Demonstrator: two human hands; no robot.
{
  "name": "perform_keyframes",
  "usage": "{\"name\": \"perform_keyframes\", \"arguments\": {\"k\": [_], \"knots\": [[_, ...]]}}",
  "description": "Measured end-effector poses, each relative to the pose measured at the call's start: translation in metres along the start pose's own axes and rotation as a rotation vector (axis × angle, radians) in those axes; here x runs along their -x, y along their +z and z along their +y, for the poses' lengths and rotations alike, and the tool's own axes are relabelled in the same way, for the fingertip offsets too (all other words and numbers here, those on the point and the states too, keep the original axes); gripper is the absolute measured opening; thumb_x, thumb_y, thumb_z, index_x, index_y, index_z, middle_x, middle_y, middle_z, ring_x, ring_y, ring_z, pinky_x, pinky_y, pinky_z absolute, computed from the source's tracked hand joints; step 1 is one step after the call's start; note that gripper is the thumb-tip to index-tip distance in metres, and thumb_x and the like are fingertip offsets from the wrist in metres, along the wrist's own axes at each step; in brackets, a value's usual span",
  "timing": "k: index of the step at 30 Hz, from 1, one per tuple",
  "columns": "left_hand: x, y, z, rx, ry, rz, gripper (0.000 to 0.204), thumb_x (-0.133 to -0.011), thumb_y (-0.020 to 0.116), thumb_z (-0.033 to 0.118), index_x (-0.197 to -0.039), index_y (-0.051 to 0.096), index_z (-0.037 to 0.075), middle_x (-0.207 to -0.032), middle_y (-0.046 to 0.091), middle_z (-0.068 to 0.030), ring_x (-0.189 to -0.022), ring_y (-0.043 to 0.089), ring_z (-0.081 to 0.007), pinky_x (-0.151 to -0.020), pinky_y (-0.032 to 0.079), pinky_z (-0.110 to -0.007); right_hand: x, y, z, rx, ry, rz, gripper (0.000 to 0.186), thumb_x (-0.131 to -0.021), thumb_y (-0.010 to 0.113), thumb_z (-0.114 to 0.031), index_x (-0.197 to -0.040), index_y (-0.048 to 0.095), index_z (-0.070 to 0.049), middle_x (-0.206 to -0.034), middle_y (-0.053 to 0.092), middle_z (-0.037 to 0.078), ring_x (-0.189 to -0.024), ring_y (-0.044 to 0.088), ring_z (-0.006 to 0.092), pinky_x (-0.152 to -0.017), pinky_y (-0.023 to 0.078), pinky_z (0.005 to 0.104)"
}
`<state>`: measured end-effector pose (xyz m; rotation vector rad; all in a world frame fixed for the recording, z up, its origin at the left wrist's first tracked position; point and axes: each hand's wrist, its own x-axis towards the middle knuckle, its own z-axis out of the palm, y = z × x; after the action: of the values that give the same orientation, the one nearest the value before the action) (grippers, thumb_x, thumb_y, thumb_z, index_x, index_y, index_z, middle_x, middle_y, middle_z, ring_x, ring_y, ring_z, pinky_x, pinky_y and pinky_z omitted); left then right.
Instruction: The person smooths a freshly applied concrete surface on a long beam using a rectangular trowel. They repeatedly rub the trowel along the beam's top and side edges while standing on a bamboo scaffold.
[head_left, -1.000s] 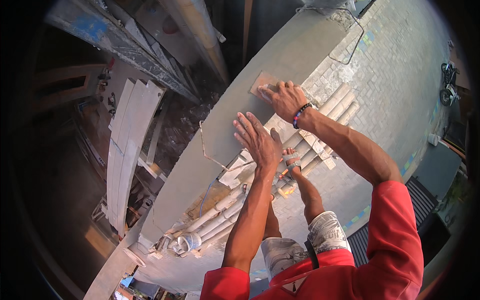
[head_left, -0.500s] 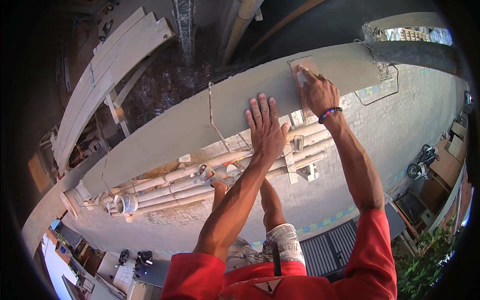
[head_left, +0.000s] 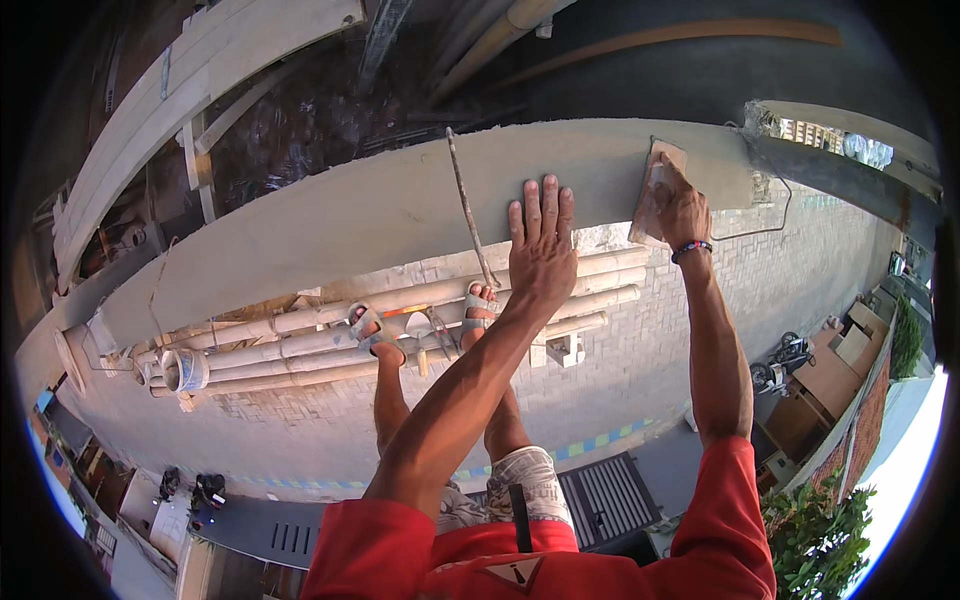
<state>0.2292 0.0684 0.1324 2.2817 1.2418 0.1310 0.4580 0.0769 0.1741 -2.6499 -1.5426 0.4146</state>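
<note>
My left hand (head_left: 541, 243) lies flat, fingers spread, on the grey plastered top of a wall (head_left: 380, 205). To its right, my right hand (head_left: 682, 205) grips a small flat wooden float (head_left: 655, 190) and presses it on the same grey surface. I stand in sandals on bamboo scaffold poles (head_left: 330, 335) high against the brick wall face (head_left: 600, 390). A thin rusty steel rod (head_left: 468, 210) sticks up just left of my left hand.
A small bucket (head_left: 185, 370) rests on the bamboo poles at the left. Wooden planks (head_left: 170, 110) and pipes lie beyond the wall. Far below are a paved yard, motorbikes (head_left: 780, 360) and a green bush (head_left: 850, 520). A thin wire (head_left: 775, 215) hangs at the right.
The view has turned, so the wall now runs more level. My left hand stays flat on the plaster. My right hand has slid the float rightward along the wall top.
</note>
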Motion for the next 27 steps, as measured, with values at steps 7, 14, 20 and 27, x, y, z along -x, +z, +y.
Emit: {"name": "perform_keyframes", "arguments": {"k": [7,14,20,27], "knots": [[-0.001,-0.005,0.002,-0.070,-0.039,-0.063,0.088,-0.085,0.065,0.036,-0.148,0.022,-0.007,-0.157,0.007,-0.0266,-0.146,0.002,-0.0436,-0.117,0.004,-0.056,0.042,0.022,-0.069,0.034,-0.307,-0.060,0.043,-0.087,0.058,-0.023,-0.131,0.057,-0.023,-0.095,0.067,0.022,-0.085,0.068,0.0392,-0.075,0.057,0.0456],[-0.012,-0.009,0.011,-0.009,0.016,-0.017,0.086,-0.090,0.059,0.041,-0.148,0.020,-0.008,-0.157,0.007,-0.0274,-0.146,0.001,-0.0444,-0.116,0.003,-0.057,-0.043,-0.015,0.050,-0.037,0.085,0.033,0.046,-0.088,0.058,-0.018,-0.133,0.056,-0.024,-0.104,0.066,0.024,-0.092,0.065,0.0407,-0.078,0.052,0.0471],[-0.059,-0.010,0.022,-0.095,0.000,0.053,0.082,-0.091,0.058,0.039,-0.148,0.020,-0.006,-0.157,0.010,-0.0258,-0.146,0.005,-0.0437,-0.117,0.004,-0.055,0.034,-0.005,0.041,-0.048,0.138,-0.078,0.043,-0.087,0.059,-0.025,-0.130,0.057,-0.024,-0.102,0.069,0.017,-0.084,0.068,0.0378,-0.077,0.055,0.0460],[-0.089,0.007,0.025,-0.274,-0.033,0.156,0.077,-0.096,0.046,0.046,-0.150,0.021,-0.003,-0.157,0.010,-0.0259,-0.145,0.007,-0.0443,-0.116,0.007,-0.057,-0.041,-0.024,0.051,-0.032,0.056,0.005,0.044,-0.086,0.062,-0.024,-0.129,0.058,-0.029,-0.108,0.067,0.014,-0.098,0.065,0.0359,-0.084,0.054,0.0442]]}}
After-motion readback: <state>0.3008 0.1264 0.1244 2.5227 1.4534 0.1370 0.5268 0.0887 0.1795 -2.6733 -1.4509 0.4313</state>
